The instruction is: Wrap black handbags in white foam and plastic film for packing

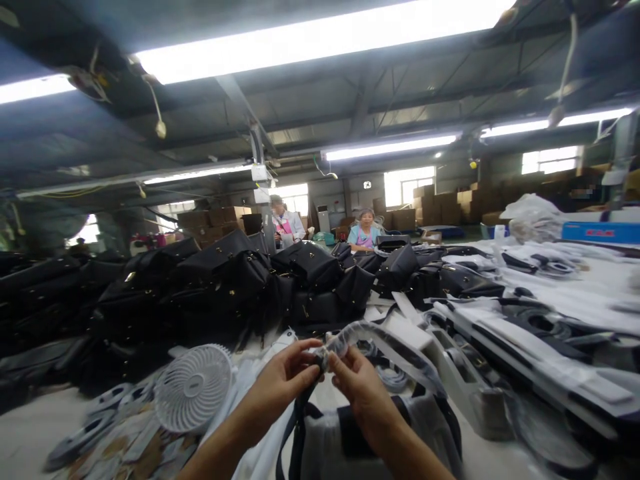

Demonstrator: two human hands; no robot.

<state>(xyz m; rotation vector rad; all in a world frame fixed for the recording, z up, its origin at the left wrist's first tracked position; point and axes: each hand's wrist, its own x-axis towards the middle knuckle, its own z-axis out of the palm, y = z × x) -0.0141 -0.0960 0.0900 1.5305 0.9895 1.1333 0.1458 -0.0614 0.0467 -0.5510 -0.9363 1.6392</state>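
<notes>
Heaped black bags (305, 270) wall off the far side, white fan (193, 387) blocks near left, wrapped strap (400, 351) arches right of the right hand (361, 383), open air above.

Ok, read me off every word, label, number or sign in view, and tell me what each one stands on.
None can be read.
Blue box at the right: red lettering, too blurred to read.
Small pale sign or clock at the back: marks too small to read.
White fan: no lettering to be made out.
Wrapped handle at the hands: none to be made out either.
</notes>
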